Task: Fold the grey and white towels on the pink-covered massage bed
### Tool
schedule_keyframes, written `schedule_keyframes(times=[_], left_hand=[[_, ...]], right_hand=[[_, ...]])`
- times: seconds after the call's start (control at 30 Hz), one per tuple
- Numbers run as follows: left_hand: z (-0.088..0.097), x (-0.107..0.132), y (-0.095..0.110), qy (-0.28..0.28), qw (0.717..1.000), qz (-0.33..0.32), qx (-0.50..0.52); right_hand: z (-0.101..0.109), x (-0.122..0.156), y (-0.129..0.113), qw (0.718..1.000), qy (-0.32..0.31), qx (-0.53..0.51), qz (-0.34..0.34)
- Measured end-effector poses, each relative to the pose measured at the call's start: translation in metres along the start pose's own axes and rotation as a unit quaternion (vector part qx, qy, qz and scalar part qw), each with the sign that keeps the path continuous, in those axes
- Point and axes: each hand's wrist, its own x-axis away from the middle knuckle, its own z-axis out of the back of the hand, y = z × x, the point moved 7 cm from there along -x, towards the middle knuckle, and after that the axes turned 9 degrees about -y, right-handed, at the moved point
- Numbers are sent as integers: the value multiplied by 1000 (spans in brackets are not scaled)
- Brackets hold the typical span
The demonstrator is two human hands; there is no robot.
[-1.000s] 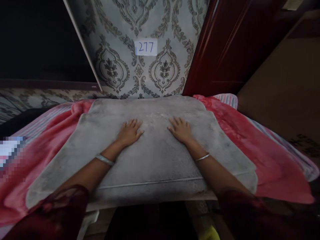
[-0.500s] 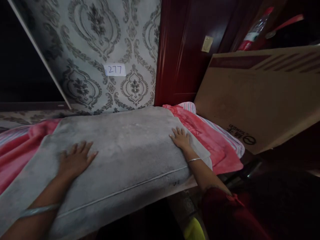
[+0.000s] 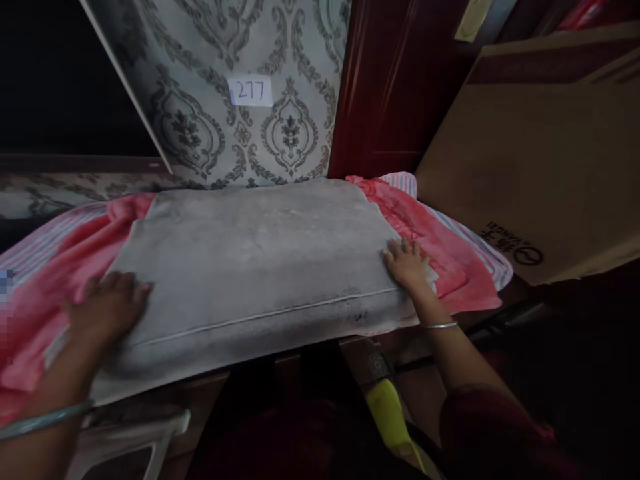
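A grey plush cloth [image 3: 260,257] lies across the middle of the red blanket [image 3: 463,267]. The left hand [image 3: 107,308] and right hand [image 3: 409,265], fingers spread, rest near the blanket's exposed ends, probably so the cloth's sides stay flat.

Across the middle of the frame stood what seemed a desk, its top hidden under layered cloths. A striped cloth [image 3: 400,183] showed lowest, at the left and right ends. Over it lay a red-pink blanket [image 3: 463,280], rumpled on both sides. Uppermost, a grey cloth [image 3: 260,247] spread across the centre, a pale seam running along its near side.
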Motion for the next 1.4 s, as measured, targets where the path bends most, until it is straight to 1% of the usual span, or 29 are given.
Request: schedule_keyframes(times=[0.03, 0.1, 0.13, 0.17, 0.2, 0.23, 0.27, 0.3, 0.33, 0.4, 0.47, 0.63, 0.7, 0.77, 0.8, 0.87, 0.93, 0.97, 1.0, 1.03, 1.1, 1.13, 1.2, 1.27, 1.33, 1.4], left_hand=[[4, 5, 28, 8, 999, -34, -6], [5, 17, 101, -1, 988, -156, 12], [1, 25, 139, -15, 975, -222, 14], [-4, 33, 172, -28, 963, -269, 14], [-10, 42, 200, -38, 949, -313, 17], [-18, 50, 222, -56, 938, -341, 20], [-26, 57, 235, -71, 932, -354, 22], [-33, 62, 243, -76, 929, -362, 26], [-39, 67, 245, -79, 926, -367, 30], [-47, 75, 237, -67, 922, -378, 39], [-51, 83, 223, -41, 920, -388, 46], [-59, 114, 188, 16, 926, -374, 52], [-60, 127, 174, 26, 922, -380, 66], [-54, 134, 157, 19, 907, -410, 94], [-48, 133, 147, 17, 900, -421, 114], [-29, 118, 124, 28, 897, -416, 151], [-10, 91, 104, 53, 913, -373, 158], [-3, 77, 97, 58, 922, -351, 151], [-1, 65, 93, 52, 932, -330, 138], [-2, 54, 91, 39, 941, -314, 119], [-15, 44, 90, -3, 954, -291, 76], [-24, 43, 90, -24, 956, -286, 56], [-41, 51, 85, -48, 957, -285, 30], [-53, 66, 76, -43, 953, -298, 24], [-57, 81, 63, -22, 947, -318, 28], [-57, 93, 51, 0, 942, -334, 40]], right_hand=[[2, 7, -25, 999, 6, -3, 41], [0, 23, -84, 989, -10, -12, 147], [-4, 32, -113, 980, -24, -13, 197], [-8, 41, -139, 970, -41, -10, 240], [-14, 50, -159, 960, -57, -4, 275], [-20, 59, -174, 951, -69, 5, 300], [-25, 66, -183, 945, -77, 14, 317], [-30, 72, -186, 942, -82, 23, 326], [-34, 77, -185, 940, -83, 30, 330], [-39, 85, -176, 940, -76, 39, 330], [-41, 93, -164, 943, -60, 47, 325], [-48, 119, -139, 944, 13, 46, 326], [-50, 127, -129, 939, 35, 26, 340], [-48, 128, -124, 929, 34, -4, 368], [-45, 125, -125, 923, 28, -21, 383], [-35, 115, -138, 911, 18, -50, 408], [-23, 102, -165, 903, 17, -63, 425], [-18, 94, -182, 900, 16, -63, 430], [-16, 87, -200, 899, 8, -56, 434], [-17, 80, -217, 899, -6, -43, 436], [-26, 72, -244, 895, -45, -7, 443], [-32, 72, -252, 891, -64, 12, 450], [-46, 81, -256, 875, -92, 38, 473], [-55, 99, -248, 857, -103, 42, 504], [-59, 124, -233, 839, -108, 30, 533], [-56, 149, -217, 826, -113, 3, 552]])
